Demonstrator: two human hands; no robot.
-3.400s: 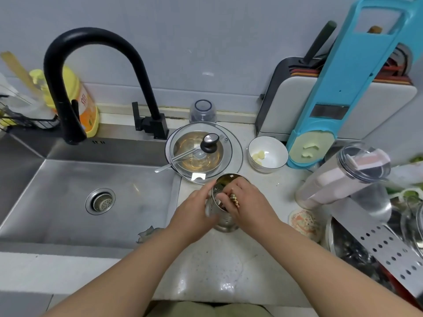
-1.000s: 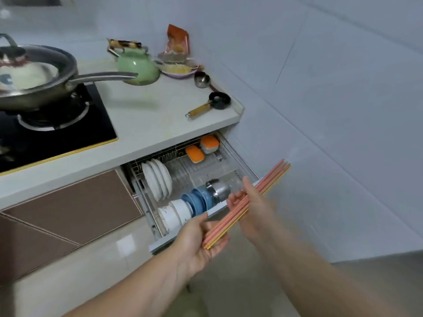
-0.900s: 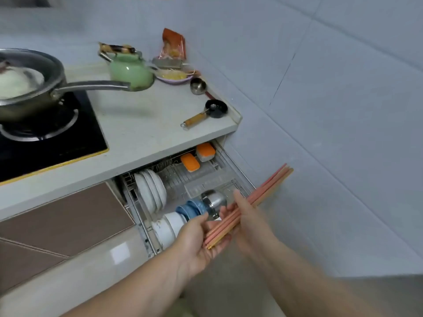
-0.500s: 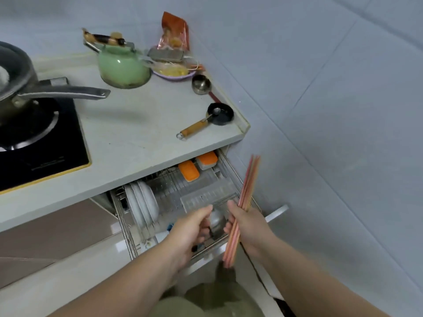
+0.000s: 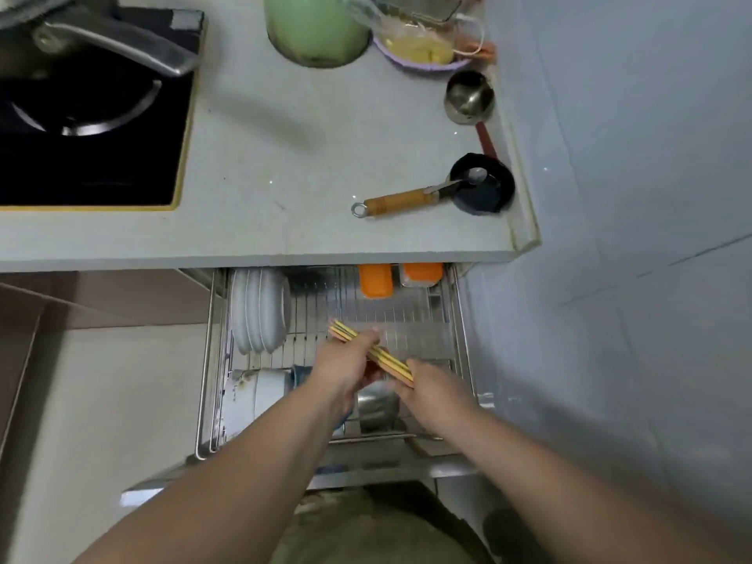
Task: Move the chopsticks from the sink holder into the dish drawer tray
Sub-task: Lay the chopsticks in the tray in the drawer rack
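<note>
A bundle of several orange-and-yellow chopsticks [image 5: 388, 359] lies almost level over the open dish drawer tray [image 5: 407, 319], a wire rack pulled out from under the counter. My left hand [image 5: 346, 366] grips the bundle near its far end. My right hand [image 5: 431, 386] holds the near end. Both hands hover just above the rack's middle; I cannot tell whether the chopsticks touch the wires.
White plates [image 5: 258, 309] stand on edge at the rack's left, white bowls [image 5: 260, 396] lie in front, a steel cup [image 5: 376, 405] sits under my hands, and orange boxes [image 5: 374, 278] rest at the back. Above are the counter [image 5: 285, 156], a small ladle [image 5: 427, 193] and the hob [image 5: 89, 128].
The view has tipped down over the drawer. The chopsticks went from upright in my right hand to lying nearly flat above the rack, and my left hand now grips them too.
</note>
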